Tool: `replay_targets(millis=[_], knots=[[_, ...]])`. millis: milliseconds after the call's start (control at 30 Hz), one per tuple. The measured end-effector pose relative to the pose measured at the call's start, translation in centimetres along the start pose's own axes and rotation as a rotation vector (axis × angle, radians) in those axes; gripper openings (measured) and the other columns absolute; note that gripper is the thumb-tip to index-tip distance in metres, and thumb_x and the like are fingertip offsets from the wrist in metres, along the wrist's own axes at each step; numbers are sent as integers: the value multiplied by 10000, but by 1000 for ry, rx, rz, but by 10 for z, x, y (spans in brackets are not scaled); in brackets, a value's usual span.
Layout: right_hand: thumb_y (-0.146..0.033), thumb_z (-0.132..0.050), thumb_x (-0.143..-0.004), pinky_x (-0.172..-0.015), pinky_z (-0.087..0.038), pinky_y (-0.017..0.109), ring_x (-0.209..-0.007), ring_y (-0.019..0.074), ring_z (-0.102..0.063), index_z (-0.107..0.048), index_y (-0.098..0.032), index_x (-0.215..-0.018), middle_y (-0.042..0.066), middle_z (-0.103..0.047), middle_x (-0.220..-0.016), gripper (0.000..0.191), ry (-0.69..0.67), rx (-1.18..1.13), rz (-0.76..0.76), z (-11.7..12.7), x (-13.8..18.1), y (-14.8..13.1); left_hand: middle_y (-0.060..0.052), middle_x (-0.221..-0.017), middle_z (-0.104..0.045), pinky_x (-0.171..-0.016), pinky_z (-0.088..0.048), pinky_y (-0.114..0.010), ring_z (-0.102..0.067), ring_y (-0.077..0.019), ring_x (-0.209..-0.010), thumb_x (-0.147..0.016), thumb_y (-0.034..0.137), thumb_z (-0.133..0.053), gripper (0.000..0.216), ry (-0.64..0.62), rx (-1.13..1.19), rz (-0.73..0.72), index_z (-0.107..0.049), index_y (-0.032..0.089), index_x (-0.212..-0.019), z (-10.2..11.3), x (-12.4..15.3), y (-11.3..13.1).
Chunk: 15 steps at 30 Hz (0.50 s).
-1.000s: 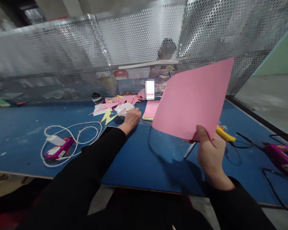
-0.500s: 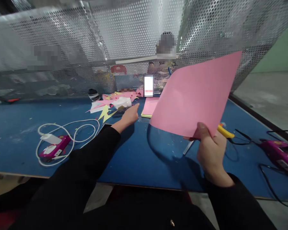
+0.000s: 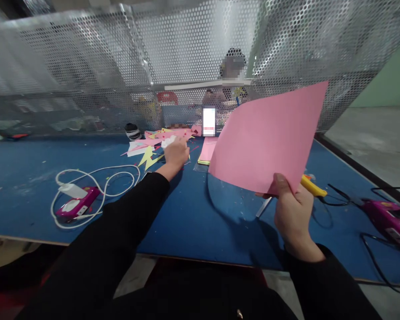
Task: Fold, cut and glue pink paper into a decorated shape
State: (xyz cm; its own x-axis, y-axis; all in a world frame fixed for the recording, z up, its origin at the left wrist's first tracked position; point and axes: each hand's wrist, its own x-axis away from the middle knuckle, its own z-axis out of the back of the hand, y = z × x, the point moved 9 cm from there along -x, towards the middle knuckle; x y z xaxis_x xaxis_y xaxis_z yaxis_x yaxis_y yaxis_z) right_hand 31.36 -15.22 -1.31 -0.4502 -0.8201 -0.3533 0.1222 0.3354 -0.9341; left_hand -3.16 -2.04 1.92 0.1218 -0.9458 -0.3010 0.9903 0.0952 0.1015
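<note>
A large pink sheet of paper (image 3: 263,138) is held up over the right half of the table. My right hand (image 3: 293,213) pinches its lower edge, thumb in front; the sheet bows and leans to the left. My left hand (image 3: 177,153) reaches forward to a crumpled white item (image 3: 167,142), covering part of it. The fingers of that hand are mostly hidden behind its back, so whether they grip it does not show. Between my hands lies a stack of pink and yellow paper (image 3: 208,149), partly behind the raised sheet.
Pink and yellow paper scraps (image 3: 148,158) lie beyond my left hand. A lit phone (image 3: 209,121) stands near the perforated metal screen (image 3: 186,53). Left is a purple power strip (image 3: 78,205) with a looped white cable; right, a yellow-handled tool (image 3: 313,186) and another purple strip (image 3: 386,222).
My left hand has gone from pointing forward to lying over the crumpled white item, slightly left and farther away. The pink sheet has dipped a little in my right hand's hold.
</note>
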Motion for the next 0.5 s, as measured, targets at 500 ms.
replay_targets(millis=[500], knots=[[-474, -664, -870, -524, -457, 304, -513, 139, -536, -635, -182, -715, -14, -590, -613, 333, 14, 4, 62, 3, 0, -11, -65, -996, -768, -837, -467, -351, -674, -283, -1039, -825, 295, -604, 166, -34, 23, -40, -753, 237, -868, 12, 38, -37]])
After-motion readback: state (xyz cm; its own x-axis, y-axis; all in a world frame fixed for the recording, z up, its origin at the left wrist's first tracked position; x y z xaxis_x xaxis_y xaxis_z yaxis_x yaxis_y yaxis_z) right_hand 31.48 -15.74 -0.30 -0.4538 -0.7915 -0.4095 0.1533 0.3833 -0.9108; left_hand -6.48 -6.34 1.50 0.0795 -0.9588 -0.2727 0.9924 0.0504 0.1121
